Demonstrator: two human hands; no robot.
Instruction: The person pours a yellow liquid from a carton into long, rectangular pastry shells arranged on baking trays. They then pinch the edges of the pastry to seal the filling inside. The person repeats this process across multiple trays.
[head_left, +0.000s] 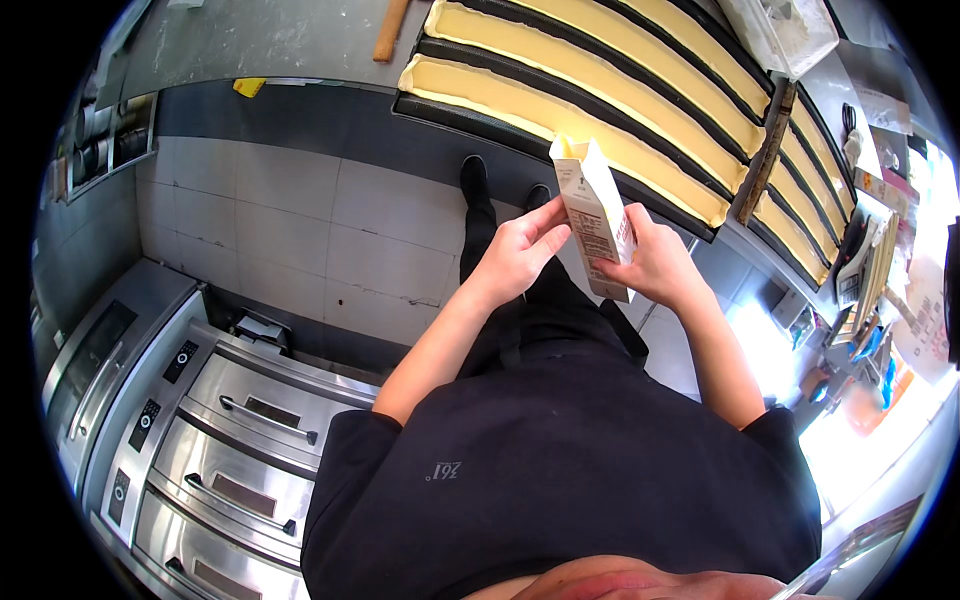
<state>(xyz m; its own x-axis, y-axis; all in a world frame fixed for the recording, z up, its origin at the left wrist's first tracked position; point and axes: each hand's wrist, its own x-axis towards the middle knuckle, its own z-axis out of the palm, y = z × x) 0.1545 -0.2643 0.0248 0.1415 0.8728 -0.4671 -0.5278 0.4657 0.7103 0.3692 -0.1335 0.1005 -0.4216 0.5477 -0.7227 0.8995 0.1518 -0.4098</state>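
Observation:
My right hand (661, 262) is closed around the lower part of a tall paper carton (596, 225), which bears writing. The carton's gable top is opened out at its upper end. My left hand (517, 251) lies against the carton's left side with its fingertips, thumb apart from the forefinger. Just beyond the carton, a black baking tray (480, 120) with long troughs stands on the worktop, each trough lined with pale yellow dough (525, 105). What is inside the carton cannot be seen.
A wooden rolling pin (390, 34) lies left of the tray on the steel worktop (300, 37). A second dough-lined tray (799, 195) and a plastic container (795, 37) are at the right. A stainless steel deck oven (247, 442) stands at the lower left.

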